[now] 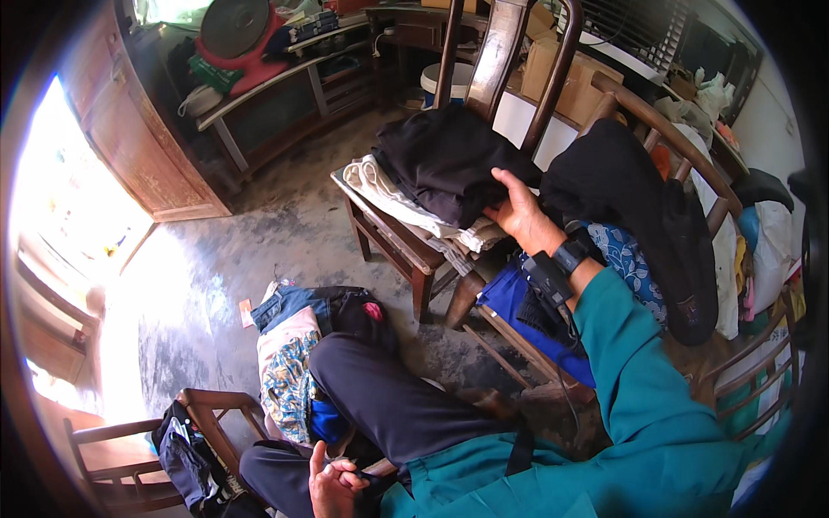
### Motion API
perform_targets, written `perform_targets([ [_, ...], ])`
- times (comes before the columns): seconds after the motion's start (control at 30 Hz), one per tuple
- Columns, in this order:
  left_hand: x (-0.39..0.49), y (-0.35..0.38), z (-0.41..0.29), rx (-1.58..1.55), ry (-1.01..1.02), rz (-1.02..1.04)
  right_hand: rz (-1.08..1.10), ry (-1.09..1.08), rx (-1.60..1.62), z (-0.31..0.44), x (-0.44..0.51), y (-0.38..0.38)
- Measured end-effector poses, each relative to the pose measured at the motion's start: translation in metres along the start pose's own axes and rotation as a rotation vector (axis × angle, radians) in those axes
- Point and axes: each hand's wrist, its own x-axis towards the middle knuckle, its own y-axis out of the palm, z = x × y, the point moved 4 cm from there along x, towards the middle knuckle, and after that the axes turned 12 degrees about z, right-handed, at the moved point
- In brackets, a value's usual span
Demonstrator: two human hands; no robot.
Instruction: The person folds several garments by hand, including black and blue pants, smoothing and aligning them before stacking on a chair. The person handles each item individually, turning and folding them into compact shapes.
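Note:
My right hand (521, 217) reaches to the wooden chair's seat (388, 249), its thumb up and its fingers against the near edge of a folded black garment (447, 162). Whether the fingers grip the cloth cannot be told. Under that garment lie white and cream folded clothes (382, 194). My left hand (335, 482) is low in the view by my lap, the index finger raised and the others curled, with nothing clear in it. Beside my knee on the floor is a heap of clothes with blue denim (291, 307) and a patterned cloth (288, 382).
Black clothing (622, 188) and a blue floral cloth (625, 259) cover a wooden armchair at the right. Dark clothes (191, 460) hang on another chair at lower left. A door (139, 123) stands open; a low cabinet (285, 103) and a white bucket (447, 81) stand behind.

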Motion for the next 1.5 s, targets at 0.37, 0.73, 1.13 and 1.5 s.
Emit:
perform_targets([
  [0.37,-0.003,0.000,-0.002,-0.056,0.051,0.005,0.021,-0.133,0.094,0.032,0.021,0.030],
  [0.73,0.000,-0.017,-0.024,0.111,0.096,-0.030,-0.156,0.061,-0.211,-0.004,-0.120,0.043],
  [1.13,0.026,-0.043,-0.115,0.498,0.309,-0.270,-0.004,-0.491,-2.124,0.020,0.066,0.103],
  [1.5,0.132,-0.146,-0.065,1.410,-0.183,-0.361,0.108,-0.711,-1.980,0.030,0.120,0.043],
])
